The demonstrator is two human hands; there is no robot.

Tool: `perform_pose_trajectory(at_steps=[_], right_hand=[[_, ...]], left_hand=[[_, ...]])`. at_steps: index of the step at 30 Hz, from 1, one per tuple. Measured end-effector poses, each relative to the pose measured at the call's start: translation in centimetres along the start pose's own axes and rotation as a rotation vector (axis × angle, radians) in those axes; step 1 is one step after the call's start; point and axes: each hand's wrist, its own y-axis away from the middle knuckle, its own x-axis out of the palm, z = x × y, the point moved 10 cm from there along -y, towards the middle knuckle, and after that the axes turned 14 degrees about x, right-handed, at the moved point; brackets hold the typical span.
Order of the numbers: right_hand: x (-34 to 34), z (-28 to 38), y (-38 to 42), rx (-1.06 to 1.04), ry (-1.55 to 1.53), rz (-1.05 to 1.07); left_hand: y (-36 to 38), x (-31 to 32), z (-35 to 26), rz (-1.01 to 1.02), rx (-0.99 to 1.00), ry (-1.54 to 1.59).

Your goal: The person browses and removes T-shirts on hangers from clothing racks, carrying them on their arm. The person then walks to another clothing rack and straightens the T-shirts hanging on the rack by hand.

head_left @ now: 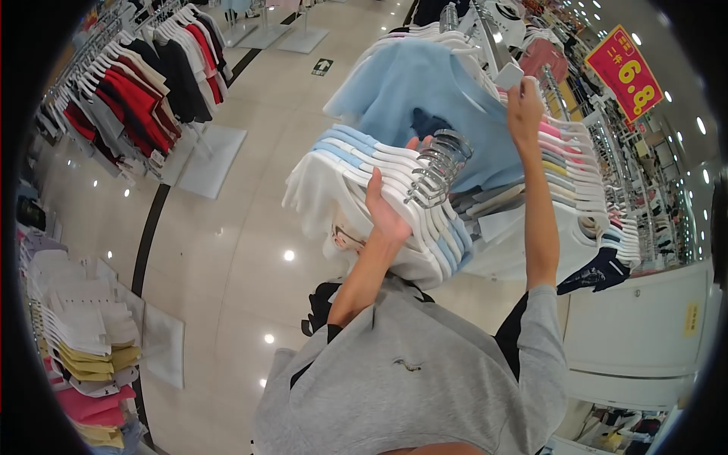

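A bunch of white hangers (406, 184) with white and light blue shirts (322, 189) is gripped in my left hand (390, 212), its metal hooks bundled together and pointing right. My right hand (525, 110) is raised at the rack, fingers closed at a small white block (508, 76) on the rail end; whether it grips the block is hard to tell. Between and behind my hands hangs a light blue shirt (425, 83) on the rack. Below my right hand, more shirts on white hangers (572, 163) hang in a row.
A red and yellow price sign (626, 73) stands at the upper right. Clothing racks line the left, one with red and black garments (133, 95), another with white and yellow ones (83, 326). A white cabinet (637, 326) is at the lower right. Shiny tiled floor (227, 250) lies between.
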Motion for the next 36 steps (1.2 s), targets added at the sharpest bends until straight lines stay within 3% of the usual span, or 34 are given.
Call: perform_pose_trajectory(at_steps=[4,9,11,12,15,17,19,21,25,27,28,30,31,33,36], right_hand=[[-3.5,0.8,5.8,0.271,-0.059,0.217],[-2.0,4.9,13.2,0.249,-0.039,0.485],[-0.6,9.5,15.4,-0.151,-0.178,0.61],[-0.7,9.3,15.2,-0.144,-0.179,0.607],[1.7,6.3,14.5,0.028,-0.167,1.081],[2.6,1.6,12.5,0.508,-0.378,1.235],[2.7,-0.2,5.0,0.188,-0.332,0.648],[4.2,-2.9,0.5,0.027,-0.081,0.281],[10.7,-5.9,-0.8,-0.092,0.006,0.317],[13.5,-7.5,-0.8,0.091,0.034,0.534],[13.2,-7.2,-0.9,0.082,0.028,0.536],[8.6,-7.7,-1.7,0.175,-0.155,0.284],[7.2,-6.5,-1.7,0.17,-0.156,0.289],[4.2,-5.7,-0.7,0.452,-0.424,0.423],[-0.8,-1.4,3.4,0.448,-0.397,0.416]], left_hand=[[-0.5,-0.9,0.2,-0.02,0.031,-0.048],[0.2,-2.6,0.7,-0.073,-0.011,-0.055],[0.4,-2.9,0.8,-0.115,-0.021,-0.109],[0.2,-1.7,0.8,-0.078,-0.007,-0.118],[0.1,-1.8,0.7,-0.066,0.018,-0.088],[0.0,-2.3,0.6,-0.083,0.028,-0.043],[0.0,-3.1,0.3,-0.148,0.048,-0.055],[0.1,-4.2,0.5,-0.151,0.026,-0.017],[0.2,-2.3,1.1,-0.056,-0.025,-0.002],[0.2,-1.2,0.9,-0.027,-0.016,0.022],[0.0,-0.6,0.9,0.004,-0.012,0.048],[-0.1,0.2,1.0,0.015,-0.009,0.227],[-0.3,-0.1,0.7,0.014,0.01,0.132],[0.0,-0.2,0.4,-0.001,0.016,0.034],[-0.3,-0.6,0.3,-0.041,0.037,-0.133]])
